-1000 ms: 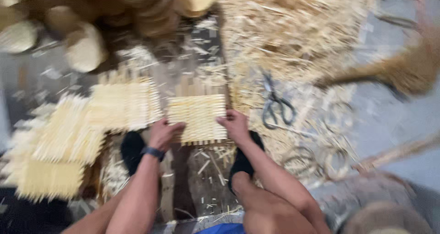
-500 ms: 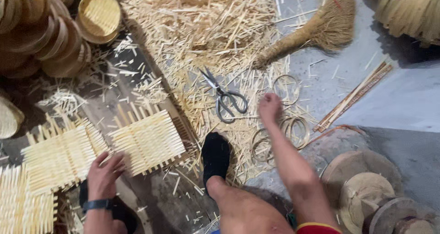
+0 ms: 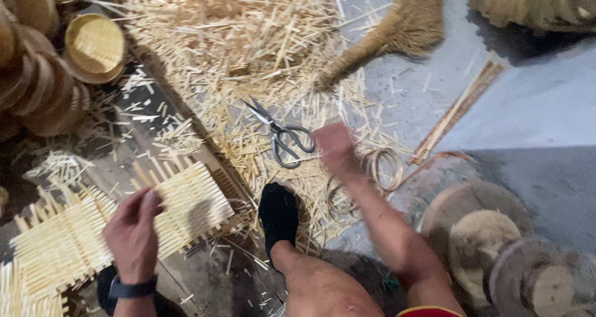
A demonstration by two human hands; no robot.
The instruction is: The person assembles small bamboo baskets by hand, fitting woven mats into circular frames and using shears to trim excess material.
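Workshop floor (image 3: pixel 546 112), littered with bamboo offcuts (image 3: pixel 236 50). My left hand (image 3: pixel 133 230) lies flat on the woven bamboo mat (image 3: pixel 189 205), fingers loosely spread, gripping nothing. My right hand (image 3: pixel 335 149) is blurred just beside the scissors (image 3: pixel 282 137), which lie on the strips near my black shoe (image 3: pixel 278 214); whether it is open or closed I can't tell. To do this well I'd go for the loop handles, not the blades, and keep the mat pinned flat. Against half a second ago, the right hand is closer to the scissors, and the left is now on the mat rather than beside it.
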